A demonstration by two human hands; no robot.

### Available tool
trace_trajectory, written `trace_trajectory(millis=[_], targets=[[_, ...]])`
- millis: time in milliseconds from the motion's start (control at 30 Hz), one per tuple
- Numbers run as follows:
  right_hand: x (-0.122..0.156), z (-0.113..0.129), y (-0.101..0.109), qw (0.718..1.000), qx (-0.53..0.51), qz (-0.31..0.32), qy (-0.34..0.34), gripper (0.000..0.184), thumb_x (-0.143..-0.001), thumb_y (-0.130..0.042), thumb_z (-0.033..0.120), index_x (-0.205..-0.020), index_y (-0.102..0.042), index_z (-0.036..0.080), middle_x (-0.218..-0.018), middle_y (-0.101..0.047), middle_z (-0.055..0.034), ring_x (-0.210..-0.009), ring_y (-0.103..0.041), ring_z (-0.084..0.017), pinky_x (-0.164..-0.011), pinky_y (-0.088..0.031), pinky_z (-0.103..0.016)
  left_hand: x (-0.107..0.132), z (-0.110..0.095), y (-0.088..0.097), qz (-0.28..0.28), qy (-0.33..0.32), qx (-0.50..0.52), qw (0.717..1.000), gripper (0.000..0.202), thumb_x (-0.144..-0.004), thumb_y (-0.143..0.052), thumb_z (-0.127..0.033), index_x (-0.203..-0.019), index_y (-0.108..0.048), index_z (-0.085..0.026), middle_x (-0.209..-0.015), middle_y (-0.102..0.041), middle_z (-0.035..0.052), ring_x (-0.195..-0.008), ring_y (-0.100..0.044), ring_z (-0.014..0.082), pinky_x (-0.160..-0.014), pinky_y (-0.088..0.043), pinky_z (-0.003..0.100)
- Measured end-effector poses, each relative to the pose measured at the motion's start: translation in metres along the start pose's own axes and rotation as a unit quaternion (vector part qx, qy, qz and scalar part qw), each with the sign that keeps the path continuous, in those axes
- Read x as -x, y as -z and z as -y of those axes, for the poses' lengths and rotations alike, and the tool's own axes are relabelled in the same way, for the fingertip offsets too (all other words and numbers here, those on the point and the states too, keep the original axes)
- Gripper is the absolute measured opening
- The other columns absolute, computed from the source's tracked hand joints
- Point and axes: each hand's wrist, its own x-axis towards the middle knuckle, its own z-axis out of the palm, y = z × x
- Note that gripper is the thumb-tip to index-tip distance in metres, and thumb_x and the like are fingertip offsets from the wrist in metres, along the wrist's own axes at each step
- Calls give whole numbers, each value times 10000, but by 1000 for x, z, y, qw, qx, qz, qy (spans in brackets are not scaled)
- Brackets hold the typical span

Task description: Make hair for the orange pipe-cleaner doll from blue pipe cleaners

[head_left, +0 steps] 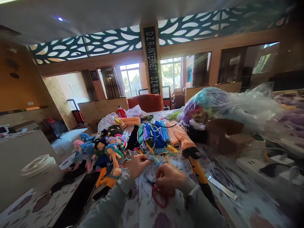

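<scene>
My left hand [137,165] is closed in a pinch on a thin light-blue pipe cleaner piece [155,160] that sticks out to the right. My right hand [169,178] is curled shut just below it, over red-handled scissors [159,194] whose loops show under the fingers. Both hands hover above a floral tablecloth [142,209]. Behind them lie bundles of blue pipe cleaners [158,134] and peach pipe cleaners [177,133].
Several small yarn dolls [104,152] are heaped at the left. A yellow-and-black glue gun [198,166] lies to the right. A black phone [78,199] and a white lidded tub [39,167] sit at the left, a cardboard box [225,134] and plastic bags [232,106] at the right.
</scene>
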Motion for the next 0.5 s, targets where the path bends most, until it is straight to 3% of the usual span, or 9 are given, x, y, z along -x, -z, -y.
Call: trace_trajectory(millis=[100,200,333,500], targets=[[-9,-7,1,998,21,-44,-43,122,-810,-618,250,-783,-704,167,-807,-713,-38,-826,-647,-168,-731,-469,-288,-10,-11,-13,80,-2,-100,992,142,-704,-713,-261,-628,-655,-156,-581,-614,-37,-628,-591,153,-620,-446,279],[-16,-13,-3,994,34,-62,-87,192,-871,-602,326,-821,-667,152,-873,-696,-39,-879,-642,-175,-814,-488,-367,-17,-14,-26,118,9,-184,976,192,-814,-659,-300,-702,-633,-146,-706,-648,-16,-692,-617,154,-687,-496,333],[-20,-15,-9,990,29,-78,-116,201,-894,-585,337,-890,-657,149,-963,-683,-52,-946,-633,-187,-856,-489,-396,-18,-12,-36,122,10,-243,962,210,-825,-649,-319,-705,-620,-148,-774,-657,-1,-772,-624,173,-746,-496,364],[-22,-13,-10,985,-1,-104,-136,181,-881,-608,319,-931,-658,153,-993,-683,-51,-954,-637,-189,-861,-496,-404,-21,-9,-41,96,2,-225,970,238,-734,-701,-243,-557,-560,-169,-616,-595,-32,-709,-592,169,-698,-438,323]])
